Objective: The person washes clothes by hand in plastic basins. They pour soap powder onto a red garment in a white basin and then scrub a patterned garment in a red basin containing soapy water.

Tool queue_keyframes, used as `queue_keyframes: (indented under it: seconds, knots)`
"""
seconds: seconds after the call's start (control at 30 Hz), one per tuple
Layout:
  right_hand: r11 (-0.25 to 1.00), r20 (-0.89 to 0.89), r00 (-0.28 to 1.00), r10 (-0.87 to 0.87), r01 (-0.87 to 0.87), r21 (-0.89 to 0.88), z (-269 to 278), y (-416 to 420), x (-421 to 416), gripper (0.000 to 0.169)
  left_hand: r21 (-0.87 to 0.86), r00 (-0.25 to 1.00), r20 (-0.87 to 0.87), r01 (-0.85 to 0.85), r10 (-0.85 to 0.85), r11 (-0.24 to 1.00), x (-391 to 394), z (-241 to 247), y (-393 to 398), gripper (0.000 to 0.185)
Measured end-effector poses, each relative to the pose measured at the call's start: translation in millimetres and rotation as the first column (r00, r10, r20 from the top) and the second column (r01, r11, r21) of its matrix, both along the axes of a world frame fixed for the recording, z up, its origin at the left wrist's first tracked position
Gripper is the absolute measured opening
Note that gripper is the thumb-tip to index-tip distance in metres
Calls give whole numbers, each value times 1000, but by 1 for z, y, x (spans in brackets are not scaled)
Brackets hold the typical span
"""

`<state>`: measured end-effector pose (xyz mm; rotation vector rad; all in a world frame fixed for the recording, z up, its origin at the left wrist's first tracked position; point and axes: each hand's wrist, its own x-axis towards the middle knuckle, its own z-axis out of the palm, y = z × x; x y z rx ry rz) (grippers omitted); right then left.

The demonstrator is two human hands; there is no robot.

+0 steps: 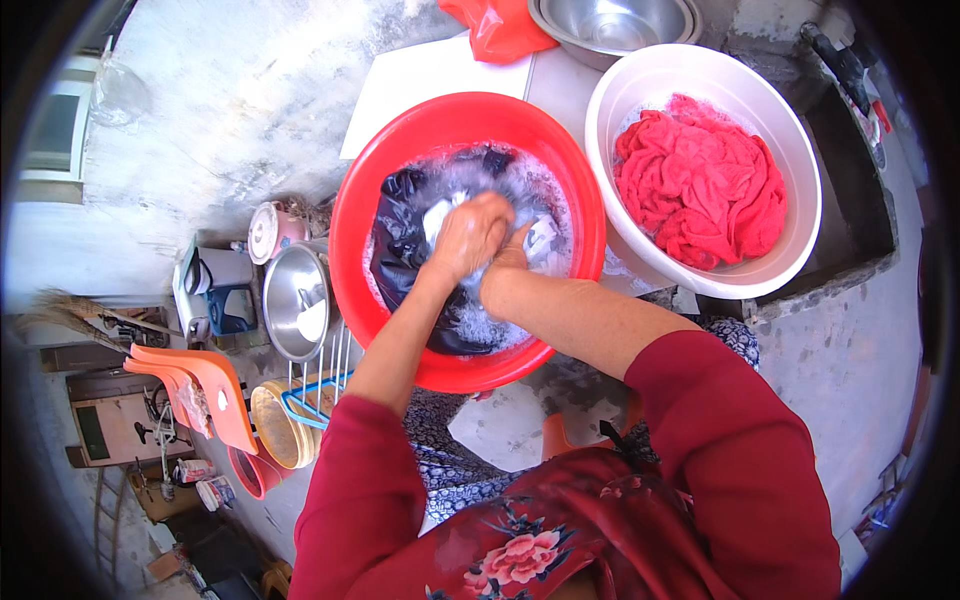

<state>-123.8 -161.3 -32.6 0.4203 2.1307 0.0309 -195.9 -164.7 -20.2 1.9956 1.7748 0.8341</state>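
Note:
A red plastic basin (466, 376) stands before me, with foamy water and dark wet fabric (401, 259) in it. My left hand (472, 231) is curled over a wet white cloth (436, 219) near the middle of the basin. Right beside it, my right hand (511, 259) grips the same white bundle, its thumb up and part of its fingers hidden. White fabric also shows to the right of the hands, among blurred suds.
A white plastic basin (811, 187) with wet red cloth (701, 191) stands to the right. Metal bowls (619, 26) and a red plastic bag (499, 30) lie behind. On the left are a steel basin (296, 300), orange plastic chairs (214, 382) and buckets (281, 427).

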Motion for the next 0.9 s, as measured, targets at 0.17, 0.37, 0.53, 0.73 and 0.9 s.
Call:
queue_keyframes:
  seconds: [0.17, 0.37, 0.53, 0.73, 0.9]
  knots:
    - [994, -137, 985, -106, 102, -39, 34, 3, 14, 81, 312, 989, -131, -30, 74, 950, -31, -23, 39, 9]
    - [994, -152, 983, -102, 92, -66, 24, 13, 17, 91, 60, 821, -469, -338, 325, 939, -69, -8, 32, 24]
    - [991, -141, 981, -134, 130, -39, 35, 10, 11, 87, -14, 852, -393, -381, 345, 925, -54, 6, -36, 31]
    - [986, -278, 953, -118, 146, 82, -16, 1, -1, 85, -20, 980, 21, -198, 198, 980, 5, 20, -60, 20]
    - [993, -89, 992, -88, 80, -86, 29, 7, 8, 81, 73, 922, -313, -215, 227, 974, -14, -16, -2, 24]
